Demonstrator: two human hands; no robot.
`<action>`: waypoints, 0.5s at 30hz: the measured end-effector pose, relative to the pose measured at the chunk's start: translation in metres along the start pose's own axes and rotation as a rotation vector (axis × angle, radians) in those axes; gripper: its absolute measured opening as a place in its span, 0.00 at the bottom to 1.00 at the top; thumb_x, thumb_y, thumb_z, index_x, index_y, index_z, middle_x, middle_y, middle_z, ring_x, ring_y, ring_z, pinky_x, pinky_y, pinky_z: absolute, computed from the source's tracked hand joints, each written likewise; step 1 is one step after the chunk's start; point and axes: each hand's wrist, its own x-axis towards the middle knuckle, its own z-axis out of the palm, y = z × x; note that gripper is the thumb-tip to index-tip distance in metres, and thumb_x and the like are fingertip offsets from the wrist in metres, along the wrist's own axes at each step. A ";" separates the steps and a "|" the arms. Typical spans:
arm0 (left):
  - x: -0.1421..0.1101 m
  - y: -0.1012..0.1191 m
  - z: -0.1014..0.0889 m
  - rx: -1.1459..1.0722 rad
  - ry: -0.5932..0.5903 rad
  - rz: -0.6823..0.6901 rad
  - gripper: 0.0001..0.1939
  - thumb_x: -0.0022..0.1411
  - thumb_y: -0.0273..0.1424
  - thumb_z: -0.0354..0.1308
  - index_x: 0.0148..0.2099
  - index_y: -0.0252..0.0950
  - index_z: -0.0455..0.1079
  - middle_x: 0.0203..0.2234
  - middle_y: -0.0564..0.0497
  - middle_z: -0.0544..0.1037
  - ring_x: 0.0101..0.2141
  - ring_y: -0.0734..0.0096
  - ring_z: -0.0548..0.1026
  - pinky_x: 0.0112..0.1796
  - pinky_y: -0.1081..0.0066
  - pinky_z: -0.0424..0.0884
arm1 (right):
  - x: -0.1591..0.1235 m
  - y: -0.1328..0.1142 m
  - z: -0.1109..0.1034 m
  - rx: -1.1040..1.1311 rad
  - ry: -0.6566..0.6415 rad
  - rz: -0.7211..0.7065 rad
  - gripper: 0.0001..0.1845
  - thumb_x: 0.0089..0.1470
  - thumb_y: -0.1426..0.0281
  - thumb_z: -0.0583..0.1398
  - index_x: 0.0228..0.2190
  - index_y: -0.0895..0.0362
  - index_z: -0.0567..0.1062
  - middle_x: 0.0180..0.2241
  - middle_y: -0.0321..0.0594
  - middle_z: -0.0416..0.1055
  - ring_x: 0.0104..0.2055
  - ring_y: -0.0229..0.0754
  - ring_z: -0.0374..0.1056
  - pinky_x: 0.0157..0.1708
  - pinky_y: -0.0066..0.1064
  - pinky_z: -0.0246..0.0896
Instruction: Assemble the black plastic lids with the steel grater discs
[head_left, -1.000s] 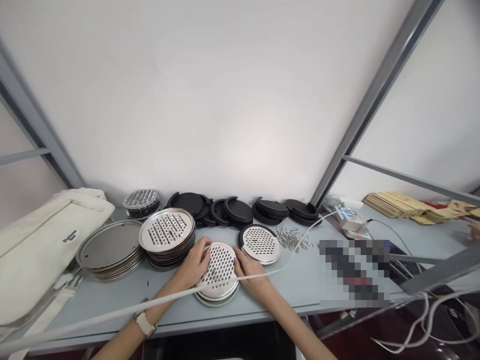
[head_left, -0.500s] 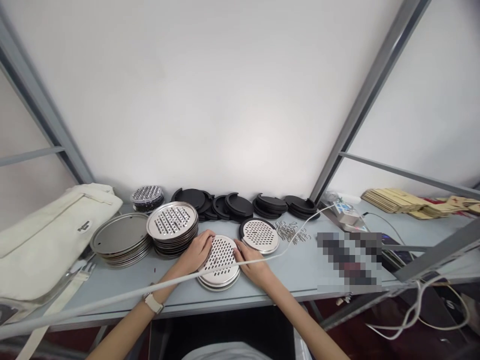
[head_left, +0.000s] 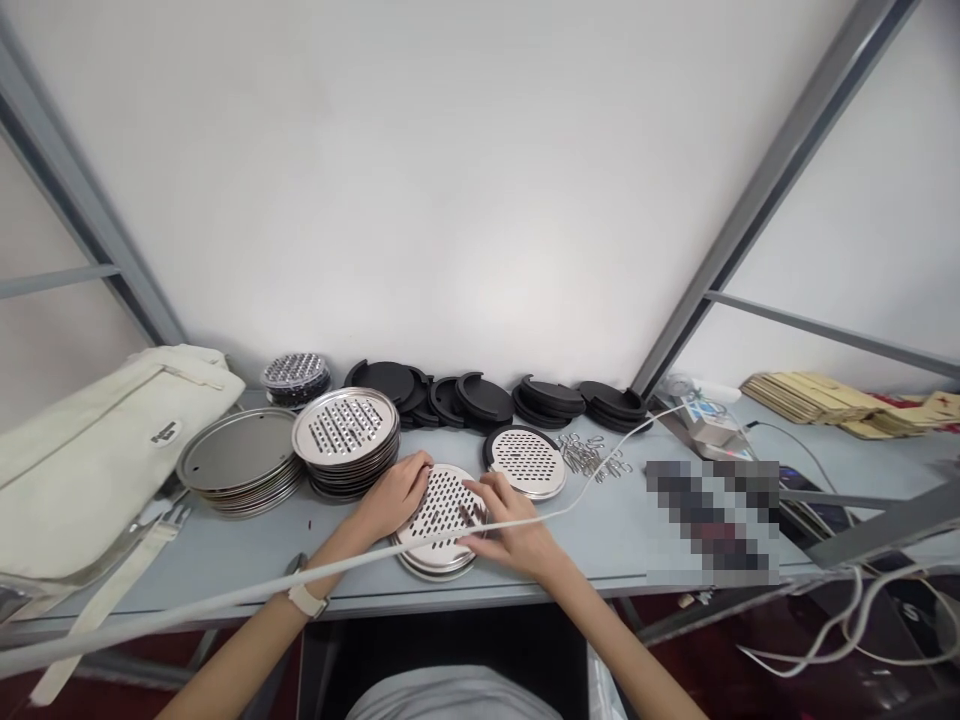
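A round metal grater plate (head_left: 441, 500) with rows of slots lies on top of a low stack near the table's front edge. My left hand (head_left: 396, 492) is curled against its left edge, fingers together and holding it. Over the right edge, my right hand (head_left: 514, 528) is open, thumb and fingers spread apart. Just behind that hand sits another slotted plate (head_left: 529, 462) with a black round holder partly beneath it. A tall stack of grater plates (head_left: 346, 428) stands left of my left hand. Farther left is a stack of plain grey discs (head_left: 238, 450).
Black round holders (head_left: 484, 400) line the wall. Small metal hooks (head_left: 592, 457) lie in a pile at right. A white cable (head_left: 330, 570) crosses in front of my arms. A cream bag (head_left: 97, 470) occupies the left; flat yellowish pieces (head_left: 817, 402) lie far right.
My right hand has loosened from the plate's edge, its fingers and thumb spreading apart. My left hand stays at the left edge. The view has shifted slightly.
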 end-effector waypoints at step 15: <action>0.003 -0.002 0.002 -0.006 0.035 0.034 0.10 0.69 0.28 0.41 0.40 0.37 0.63 0.34 0.50 0.70 0.38 0.66 0.70 0.41 0.66 0.64 | -0.003 -0.008 0.008 0.162 -0.108 -0.073 0.47 0.44 0.54 0.67 0.60 0.52 0.54 0.54 0.48 0.54 0.57 0.51 0.52 0.57 0.44 0.53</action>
